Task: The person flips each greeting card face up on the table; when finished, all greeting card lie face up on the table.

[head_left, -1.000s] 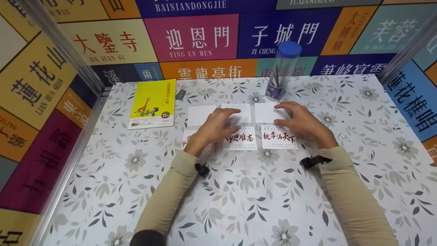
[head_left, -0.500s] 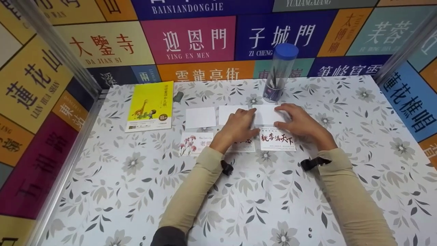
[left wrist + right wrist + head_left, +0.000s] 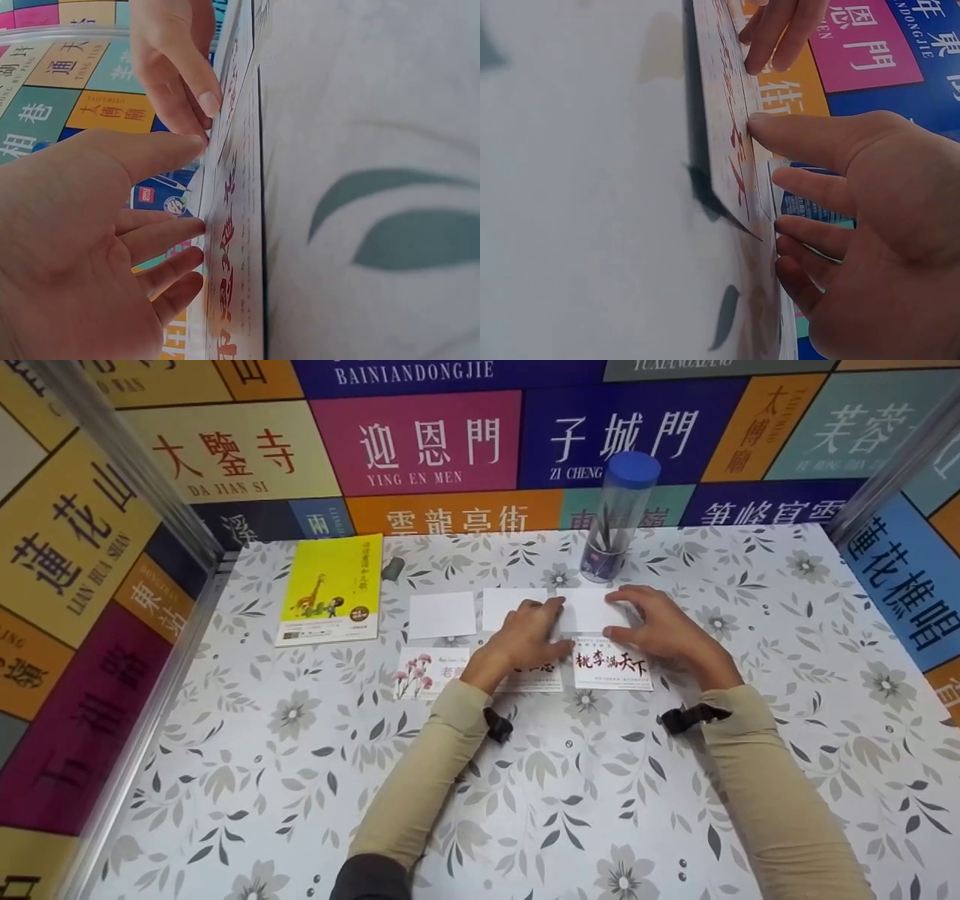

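Note:
Two rows of cards lie on the table. In the head view, my left hand (image 3: 517, 641) touches the left side of the rightmost blank white card (image 3: 585, 611), and my right hand (image 3: 664, 622) touches its right side. Thumbs and fingers are spread, not wrapped round the card. Part of a second blank card (image 3: 501, 604) and a red-lettered card (image 3: 536, 679) lies under my left hand. Another red-lettered card (image 3: 611, 664) sits just in front of the touched one. Both wrist views show the left palm (image 3: 82, 225) and right palm (image 3: 885, 210) beside the cards, fingertips at the table.
At left are a third blank card (image 3: 442, 615) and a flower-printed card (image 3: 416, 675). A yellow book (image 3: 330, 589) lies farther left, near a small dark green object (image 3: 392, 568). A clear tube with a blue lid (image 3: 622, 517) stands behind the cards, before the lettered wall (image 3: 420, 442).
My left hand has moved right, from over the middle cards to the left side of the rightmost blank card, uncovering the left cards. My right hand has stayed nearly in place.

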Demonstrator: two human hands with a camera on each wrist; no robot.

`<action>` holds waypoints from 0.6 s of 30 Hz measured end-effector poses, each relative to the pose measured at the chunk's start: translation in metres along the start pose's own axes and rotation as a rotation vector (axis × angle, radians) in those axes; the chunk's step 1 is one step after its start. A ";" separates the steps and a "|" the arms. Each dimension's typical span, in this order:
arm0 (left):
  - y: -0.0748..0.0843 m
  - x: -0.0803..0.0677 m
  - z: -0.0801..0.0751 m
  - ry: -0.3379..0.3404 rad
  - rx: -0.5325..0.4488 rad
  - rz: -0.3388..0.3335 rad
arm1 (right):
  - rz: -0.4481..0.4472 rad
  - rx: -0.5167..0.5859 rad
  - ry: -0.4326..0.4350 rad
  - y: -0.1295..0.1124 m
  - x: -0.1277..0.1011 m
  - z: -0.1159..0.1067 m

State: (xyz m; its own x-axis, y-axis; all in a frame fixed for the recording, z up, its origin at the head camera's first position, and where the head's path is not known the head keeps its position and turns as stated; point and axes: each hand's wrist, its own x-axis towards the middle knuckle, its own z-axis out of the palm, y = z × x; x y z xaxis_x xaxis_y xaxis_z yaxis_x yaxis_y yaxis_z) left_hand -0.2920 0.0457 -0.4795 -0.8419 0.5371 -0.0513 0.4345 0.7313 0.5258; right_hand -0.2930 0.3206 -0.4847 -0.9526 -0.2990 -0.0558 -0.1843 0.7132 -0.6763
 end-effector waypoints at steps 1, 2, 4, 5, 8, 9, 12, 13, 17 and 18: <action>0.000 0.000 0.000 -0.004 -0.002 0.003 | -0.009 0.007 0.002 0.001 -0.001 -0.001; 0.000 0.000 0.000 -0.009 -0.001 0.006 | -0.020 0.010 0.000 0.002 -0.001 -0.001; 0.000 0.000 0.001 -0.019 0.006 0.013 | -0.028 0.008 -0.018 0.003 -0.003 -0.003; 0.001 -0.001 0.001 -0.023 0.014 0.016 | -0.029 -0.003 -0.029 0.004 -0.003 -0.003; 0.002 -0.002 0.001 -0.032 0.035 0.022 | -0.035 -0.058 -0.049 0.007 -0.004 -0.005; 0.002 -0.002 0.002 -0.035 0.042 0.024 | -0.037 -0.072 -0.044 0.008 -0.003 -0.005; 0.003 -0.002 0.002 -0.044 0.063 0.030 | -0.043 -0.117 -0.014 0.011 -0.001 -0.007; 0.004 -0.003 0.002 -0.048 0.072 0.033 | -0.038 -0.125 -0.002 0.012 -0.001 -0.008; 0.004 -0.002 0.003 -0.057 0.078 0.028 | 0.025 -0.094 0.011 0.016 -0.001 -0.011; 0.005 -0.002 0.003 -0.059 0.076 0.026 | 0.040 -0.086 0.013 0.017 -0.001 -0.012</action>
State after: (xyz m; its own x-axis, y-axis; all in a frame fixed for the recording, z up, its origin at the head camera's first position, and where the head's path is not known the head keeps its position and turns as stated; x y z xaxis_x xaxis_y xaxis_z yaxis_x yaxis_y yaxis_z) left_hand -0.2871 0.0493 -0.4796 -0.8106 0.5786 -0.0897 0.4808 0.7452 0.4622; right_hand -0.2982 0.3410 -0.4875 -0.9625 -0.2616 -0.0716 -0.1657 0.7762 -0.6084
